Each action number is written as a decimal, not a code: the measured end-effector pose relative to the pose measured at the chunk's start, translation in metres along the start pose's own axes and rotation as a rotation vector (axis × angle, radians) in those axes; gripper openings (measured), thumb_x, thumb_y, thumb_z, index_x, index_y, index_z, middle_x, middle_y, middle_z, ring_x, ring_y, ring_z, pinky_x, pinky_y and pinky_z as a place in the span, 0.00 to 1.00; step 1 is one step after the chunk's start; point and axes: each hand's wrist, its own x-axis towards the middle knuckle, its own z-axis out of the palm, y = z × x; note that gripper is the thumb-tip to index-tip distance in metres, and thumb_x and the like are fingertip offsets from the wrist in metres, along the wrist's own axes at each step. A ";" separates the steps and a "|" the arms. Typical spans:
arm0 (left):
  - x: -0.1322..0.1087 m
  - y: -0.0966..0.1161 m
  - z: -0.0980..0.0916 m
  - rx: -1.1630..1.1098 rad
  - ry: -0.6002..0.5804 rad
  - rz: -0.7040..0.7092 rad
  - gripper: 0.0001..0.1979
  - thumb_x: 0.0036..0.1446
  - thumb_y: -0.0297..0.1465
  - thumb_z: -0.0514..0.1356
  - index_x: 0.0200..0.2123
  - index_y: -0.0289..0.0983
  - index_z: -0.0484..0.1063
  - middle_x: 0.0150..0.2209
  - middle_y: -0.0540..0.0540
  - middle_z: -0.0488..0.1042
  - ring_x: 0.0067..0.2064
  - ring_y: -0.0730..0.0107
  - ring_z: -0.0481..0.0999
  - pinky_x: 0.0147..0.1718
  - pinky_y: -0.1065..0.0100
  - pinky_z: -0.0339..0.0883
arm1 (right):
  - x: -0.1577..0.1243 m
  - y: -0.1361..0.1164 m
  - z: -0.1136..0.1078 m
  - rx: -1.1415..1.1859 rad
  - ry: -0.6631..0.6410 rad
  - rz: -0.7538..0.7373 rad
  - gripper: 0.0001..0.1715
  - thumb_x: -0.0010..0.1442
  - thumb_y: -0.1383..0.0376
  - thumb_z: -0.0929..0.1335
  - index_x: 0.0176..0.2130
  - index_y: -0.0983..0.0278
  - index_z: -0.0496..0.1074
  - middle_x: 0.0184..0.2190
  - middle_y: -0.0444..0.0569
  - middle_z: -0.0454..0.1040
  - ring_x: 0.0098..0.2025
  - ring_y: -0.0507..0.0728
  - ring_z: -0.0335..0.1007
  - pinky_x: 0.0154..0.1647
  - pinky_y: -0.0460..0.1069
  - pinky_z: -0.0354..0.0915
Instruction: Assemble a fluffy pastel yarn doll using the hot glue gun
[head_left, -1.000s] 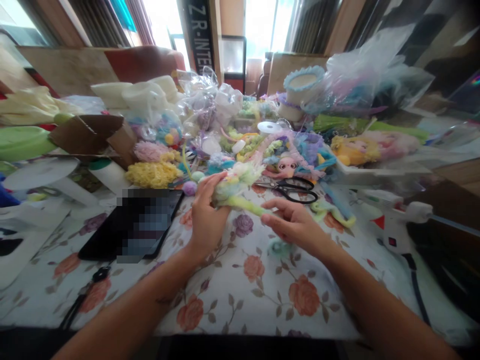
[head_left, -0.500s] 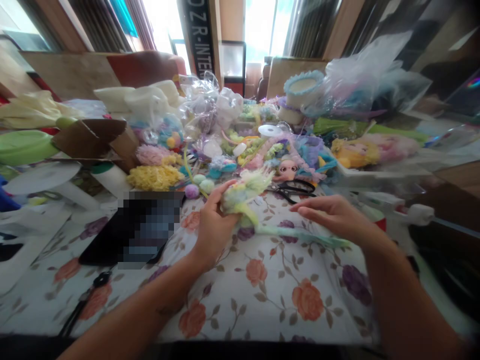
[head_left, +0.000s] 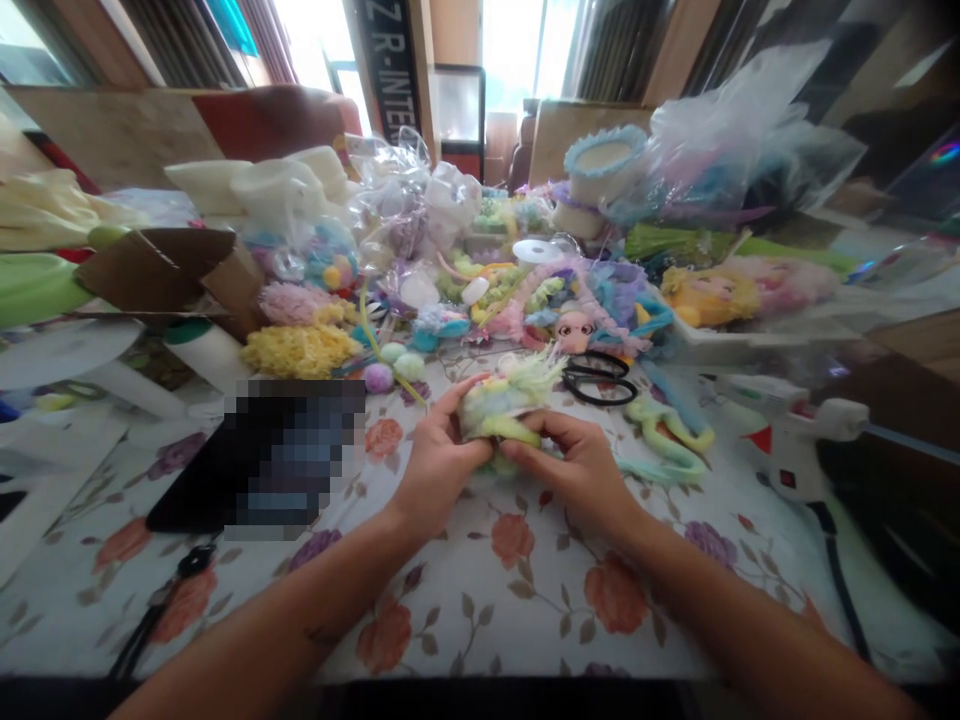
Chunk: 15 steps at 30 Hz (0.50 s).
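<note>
Both of my hands meet over the flowered tablecloth [head_left: 525, 590] around a fluffy pastel bundle of green, yellow and white chenille [head_left: 506, 395]. My left hand [head_left: 435, 465] grips the bundle's left side, fingers curled around it. My right hand [head_left: 577, 465] pinches the green strand at the bundle's lower edge. A loose pale green and blue strand [head_left: 667, 445] curls on the cloth to the right of my right hand. Black scissors [head_left: 600, 378] lie just beyond the bundle.
A dark tablet [head_left: 262, 460] lies left of my hands. Behind are yellow and pink pompoms [head_left: 300, 345], a doll head [head_left: 576, 330], a cardboard box [head_left: 172, 270], plastic bags [head_left: 720, 150] and a white glue gun [head_left: 802, 440] at the right.
My right hand had pulled the green strand out to the right, then came back to the bundle and now pinches it close beside my left hand.
</note>
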 end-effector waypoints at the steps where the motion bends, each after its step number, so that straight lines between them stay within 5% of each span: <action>1: -0.001 0.002 0.001 -0.047 -0.004 -0.040 0.37 0.40 0.19 0.62 0.58 0.38 0.69 0.51 0.44 0.78 0.50 0.60 0.77 0.39 0.71 0.70 | 0.000 0.000 -0.001 0.028 -0.009 0.009 0.10 0.56 0.58 0.74 0.30 0.62 0.76 0.28 0.45 0.75 0.32 0.55 0.68 0.34 0.49 0.64; 7: -0.001 0.012 0.005 -0.199 -0.084 -0.164 0.38 0.42 0.23 0.69 0.59 0.38 0.67 0.50 0.41 0.78 0.47 0.60 0.79 0.40 0.69 0.71 | 0.003 -0.003 -0.008 0.105 0.014 0.077 0.13 0.55 0.55 0.75 0.32 0.62 0.77 0.24 0.43 0.71 0.27 0.52 0.63 0.28 0.48 0.59; 15: 0.003 0.000 -0.001 0.054 -0.067 0.029 0.32 0.47 0.27 0.71 0.58 0.41 0.71 0.57 0.43 0.75 0.58 0.55 0.74 0.52 0.63 0.70 | -0.001 -0.010 -0.009 -0.169 0.146 -0.067 0.09 0.56 0.58 0.74 0.31 0.61 0.77 0.26 0.45 0.76 0.25 0.53 0.66 0.26 0.48 0.60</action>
